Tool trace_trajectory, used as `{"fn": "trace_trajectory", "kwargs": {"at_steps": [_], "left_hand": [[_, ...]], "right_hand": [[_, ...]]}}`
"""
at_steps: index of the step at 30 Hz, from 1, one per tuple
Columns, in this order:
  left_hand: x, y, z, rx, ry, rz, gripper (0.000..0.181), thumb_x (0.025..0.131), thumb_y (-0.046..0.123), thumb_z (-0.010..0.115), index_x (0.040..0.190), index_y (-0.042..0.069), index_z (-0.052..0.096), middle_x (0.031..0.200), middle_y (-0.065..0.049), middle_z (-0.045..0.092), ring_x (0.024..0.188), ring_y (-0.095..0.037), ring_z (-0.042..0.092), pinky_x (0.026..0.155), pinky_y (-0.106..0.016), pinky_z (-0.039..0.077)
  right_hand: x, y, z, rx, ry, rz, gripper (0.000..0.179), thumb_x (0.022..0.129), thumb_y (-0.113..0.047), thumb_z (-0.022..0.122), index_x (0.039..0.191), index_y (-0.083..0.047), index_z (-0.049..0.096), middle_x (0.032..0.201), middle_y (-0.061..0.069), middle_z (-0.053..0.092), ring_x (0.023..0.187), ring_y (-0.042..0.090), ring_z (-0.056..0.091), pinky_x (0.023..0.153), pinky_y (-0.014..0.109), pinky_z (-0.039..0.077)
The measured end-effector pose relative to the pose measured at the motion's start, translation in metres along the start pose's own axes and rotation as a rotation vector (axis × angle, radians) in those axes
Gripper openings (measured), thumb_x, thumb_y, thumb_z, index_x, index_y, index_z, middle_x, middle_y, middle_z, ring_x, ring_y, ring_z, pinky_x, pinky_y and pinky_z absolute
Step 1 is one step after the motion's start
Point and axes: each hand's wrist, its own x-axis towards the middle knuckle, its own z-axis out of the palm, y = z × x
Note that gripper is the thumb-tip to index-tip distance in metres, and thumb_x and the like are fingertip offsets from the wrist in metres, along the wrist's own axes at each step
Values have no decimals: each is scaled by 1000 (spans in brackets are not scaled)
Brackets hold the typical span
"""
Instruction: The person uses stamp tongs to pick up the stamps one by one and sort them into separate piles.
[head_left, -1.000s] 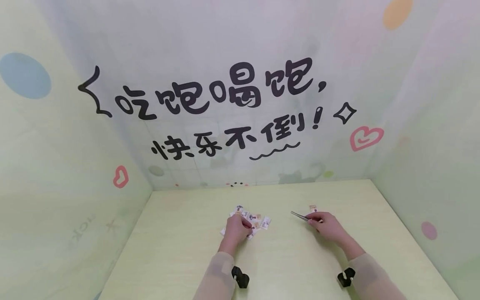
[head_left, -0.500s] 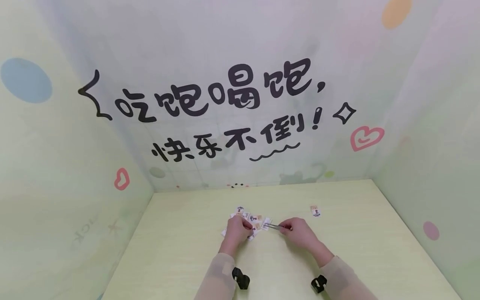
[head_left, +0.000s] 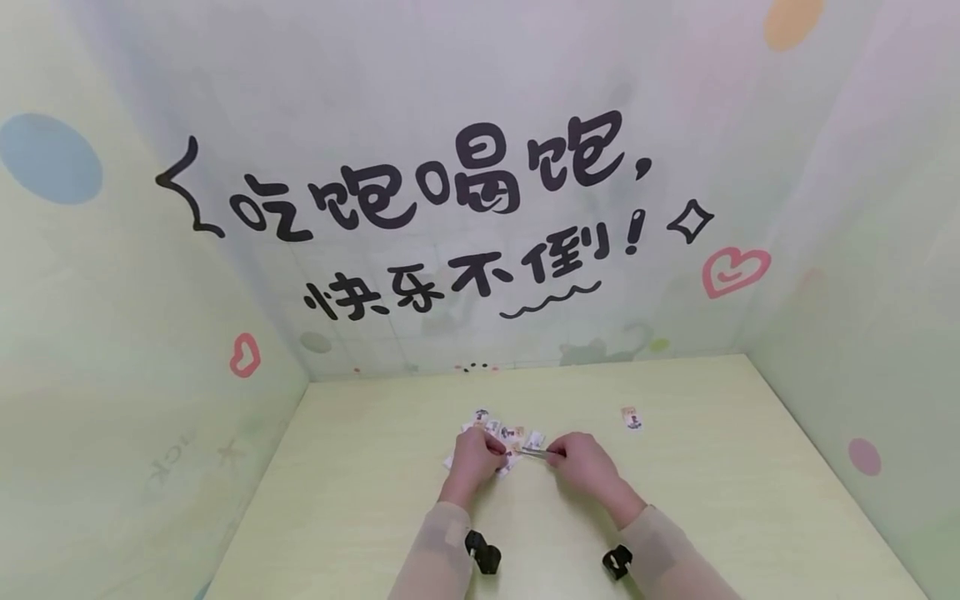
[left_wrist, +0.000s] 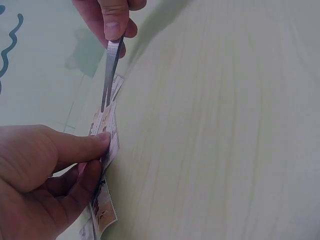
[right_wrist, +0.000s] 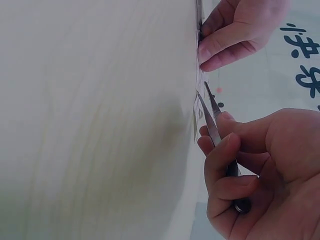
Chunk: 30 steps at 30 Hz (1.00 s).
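Observation:
My right hand (head_left: 588, 465) holds metal tweezers (right_wrist: 210, 122) between thumb and fingers. Their two tips stand slightly apart, over the stamps beside the left fingertips. Small printed stamps (head_left: 512, 432) with toothed edges lie overlapping in a loose pile on the table. At the pile's near left, my left hand (head_left: 472, 458) pinches a stamp (left_wrist: 106, 120) between thumb and forefinger, as the left wrist view shows. Below those fingers another stamp (left_wrist: 106, 207) juts out with its edge curving. The left hand covers part of the pile in the head view.
One single stamp (head_left: 632, 418) lies apart on the right of the pale wood-grain table (head_left: 360, 467). Printed walls stand at the back and both sides. Black wrist mounts (head_left: 483, 553) sit at both sleeves.
My right hand has moved left with the tweezers, away from the single stamp on the right, and the tips now reach the pile near my left fingers. The left hand has stayed put.

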Motion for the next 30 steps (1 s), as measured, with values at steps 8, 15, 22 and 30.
{"fn": "trace_trajectory", "kwargs": {"at_steps": [8, 15, 22, 30], "left_hand": [[0, 3, -2, -3, 18, 17, 11, 84, -2, 87, 84, 5, 78, 77, -1, 69, 72, -15, 63, 70, -32, 57], [0, 4, -2, -1, 23, 18, 11, 83, -1, 88, 84, 5, 78, 77, 0, 70, 73, -14, 63, 72, -33, 57], [2, 1, 0, 7, 21, 28, 12, 83, -2, 87, 84, 5, 78, 77, 0, 69, 73, -15, 63, 72, -34, 58], [-2, 5, 3, 36, 10, 30, 12, 83, -6, 83, 85, 4, 78, 77, -2, 67, 73, -17, 62, 70, -34, 56]], "right_hand": [[3, -7, 3, 12, -2, 14, 7, 97, -9, 76, 103, -6, 79, 95, 3, 75, 78, 16, 63, 75, 40, 56], [3, -11, 8, -17, 17, 36, 6, 99, -10, 74, 94, -7, 76, 91, 1, 73, 79, 18, 65, 75, 43, 57], [2, -13, 14, -64, 32, 66, 5, 99, -7, 73, 95, -11, 75, 91, 1, 72, 77, 18, 64, 68, 40, 55], [2, -15, 15, -80, 50, 80, 6, 98, -9, 74, 93, -13, 74, 90, 0, 71, 74, 16, 62, 64, 37, 53]]}}
